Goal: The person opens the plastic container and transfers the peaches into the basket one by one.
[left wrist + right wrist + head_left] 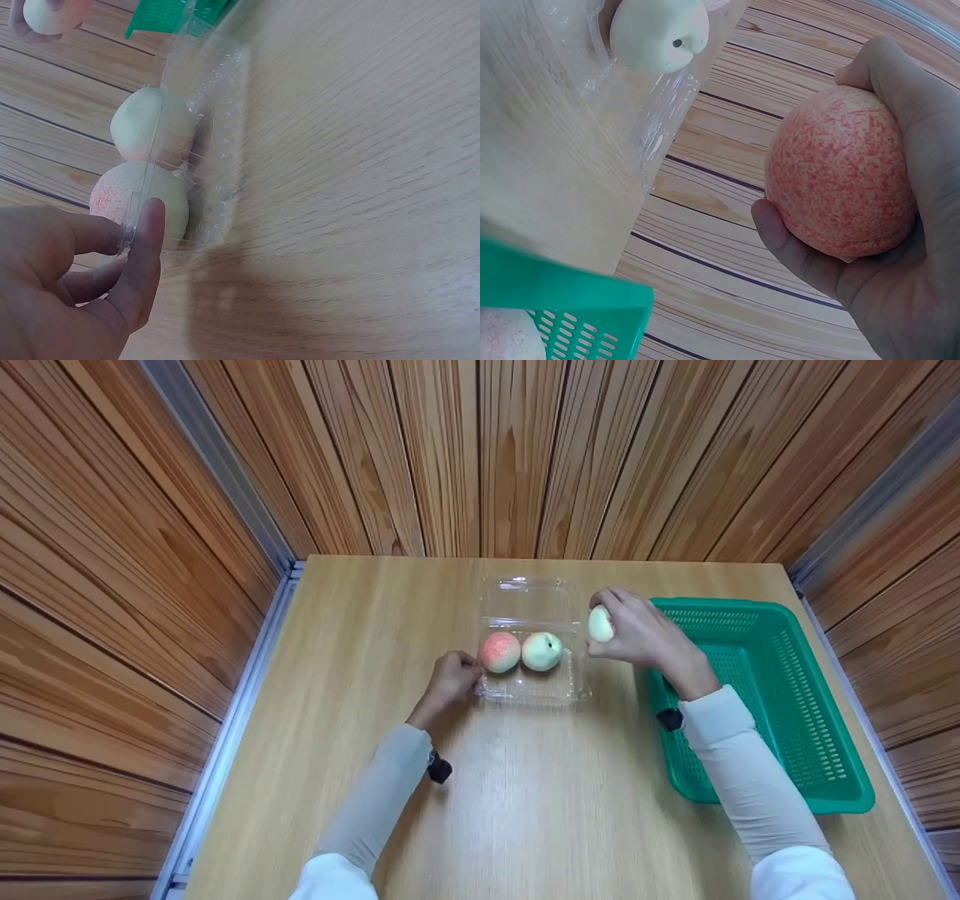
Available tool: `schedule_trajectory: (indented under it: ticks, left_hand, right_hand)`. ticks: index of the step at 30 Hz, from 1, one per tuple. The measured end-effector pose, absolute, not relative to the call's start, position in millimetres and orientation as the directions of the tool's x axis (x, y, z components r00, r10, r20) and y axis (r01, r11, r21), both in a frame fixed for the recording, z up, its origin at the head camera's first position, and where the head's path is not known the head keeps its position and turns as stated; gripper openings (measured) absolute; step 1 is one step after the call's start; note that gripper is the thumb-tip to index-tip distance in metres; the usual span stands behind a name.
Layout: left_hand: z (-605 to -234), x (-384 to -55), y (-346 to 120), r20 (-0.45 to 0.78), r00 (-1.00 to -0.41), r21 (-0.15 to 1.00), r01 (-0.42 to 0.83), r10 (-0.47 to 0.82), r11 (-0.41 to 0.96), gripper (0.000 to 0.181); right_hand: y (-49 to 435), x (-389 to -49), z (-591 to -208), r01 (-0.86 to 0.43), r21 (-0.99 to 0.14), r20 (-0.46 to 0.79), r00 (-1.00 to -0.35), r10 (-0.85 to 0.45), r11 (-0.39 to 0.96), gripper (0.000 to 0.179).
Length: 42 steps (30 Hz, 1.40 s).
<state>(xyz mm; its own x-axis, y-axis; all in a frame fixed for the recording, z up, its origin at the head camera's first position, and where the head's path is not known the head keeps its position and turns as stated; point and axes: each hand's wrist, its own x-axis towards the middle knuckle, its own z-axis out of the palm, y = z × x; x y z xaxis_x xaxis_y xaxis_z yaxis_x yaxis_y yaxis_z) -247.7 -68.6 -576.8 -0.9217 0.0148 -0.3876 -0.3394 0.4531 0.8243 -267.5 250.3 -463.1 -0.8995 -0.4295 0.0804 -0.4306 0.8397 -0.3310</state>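
Observation:
A clear plastic clamshell box [536, 688] lies on the table with its lid [527, 600] folded back. Inside sit two peaches side by side, a pink-red one [499, 652] on the left and a pale one [541, 651] with a small dark hole on the right. My left hand [453, 676] pinches the box's left rim between thumb and fingers, as the left wrist view shows. Held up just right of the box, another peach [840, 172], speckled red on one side, is in the grip of my right hand [645, 634], thumb and fingers around it.
A green perforated basket [855, 780] stands along the table's right side, partly under my right forearm. In the right wrist view a pale pink-speckled peach [508, 337] shows inside it. Wood-plank walls [510, 457] enclose the table [337, 615] at the back and sides.

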Motion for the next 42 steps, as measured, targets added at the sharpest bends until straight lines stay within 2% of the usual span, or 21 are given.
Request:
schedule_trajectory:
  ticks: [10, 21, 26, 33, 42]
  left_hand:
    - [-576, -251, -67, -0.423, -0.906, 0.804, -0.379, -0.007, 0.459, 0.017]
    - [-576, -250, -67, -0.444, -0.896, 0.802, -0.398, -0.001, 0.447, 0.017]
    - [-577, -250, -67, -0.434, -0.901, 0.807, -0.391, -0.004, 0.442, 0.016]
    - [-580, -249, -68, -0.337, -0.941, 0.844, -0.294, 0.016, 0.449, 0.014]
    - [-579, -249, -69, -0.357, -0.934, 0.844, -0.314, 0.018, 0.434, 0.015]
  right_hand:
    - [259, -269, -462, -0.417, -0.359, 0.076, -0.905, -0.420, 0.835, 0.055]
    - [265, -270, -462, -0.375, -0.360, 0.057, -0.923, -0.381, 0.854, 0.058]
    - [268, -271, -462, -0.385, -0.359, 0.075, -0.920, -0.384, 0.850, 0.057]
    - [275, -271, -462, -0.408, -0.334, 0.107, -0.912, -0.396, 0.850, 0.055]
    - [280, -270, -460, -0.381, -0.355, 0.112, -0.924, -0.366, 0.854, 0.057]
